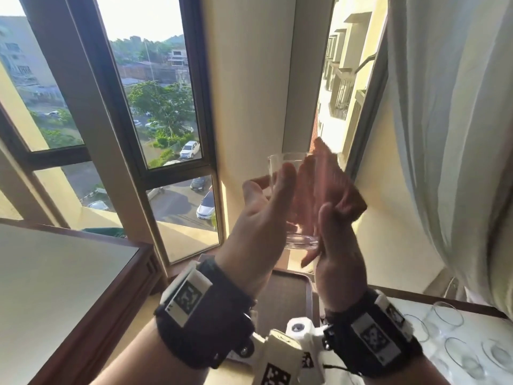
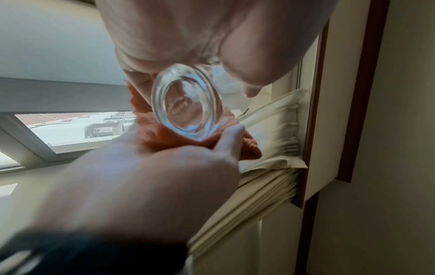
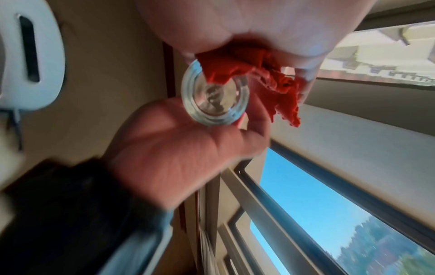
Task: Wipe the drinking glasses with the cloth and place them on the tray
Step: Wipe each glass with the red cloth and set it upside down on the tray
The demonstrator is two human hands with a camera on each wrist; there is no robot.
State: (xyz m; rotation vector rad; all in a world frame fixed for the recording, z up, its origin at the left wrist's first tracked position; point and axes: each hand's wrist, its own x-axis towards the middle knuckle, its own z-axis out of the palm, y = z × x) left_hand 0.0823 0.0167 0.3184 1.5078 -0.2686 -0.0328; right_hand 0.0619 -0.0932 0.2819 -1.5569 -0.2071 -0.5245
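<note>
Clear glass, thick at the base and thin at the wall: the drinking glass (image 1: 294,201) is up in the air in front of the window, held between my two hands. My left hand (image 1: 258,218) has its fingers curled round the near side of the wall, thumb up by the rim, so it grips the tumbler itself. My right hand (image 1: 333,245) pinches the red-orange cloth (image 1: 319,190) and presses it against the far side; the cloth bunches between those fingers and drapes past the rim and down below the thumb. From the left wrist view the heavy round base (image 2: 186,104) sits just under my left fingers, with the cloth behind it.

I judge this thing slick and brittle. It is smooth all over, likely light at the top and heavy low down, so it will want to tip base-first if my hold loosens. I would keep the left fingers wrapped round the lower wall, close above the base, and let the cloth do the rubbing, since the fabric is soft and gives friction where bare skin may slide.

Below my wrists lies the dark tray (image 1: 288,295), nothing visible on the part I can see. To the right of my right wrist, more glasses (image 1: 444,315) wait on the white surface.
</note>
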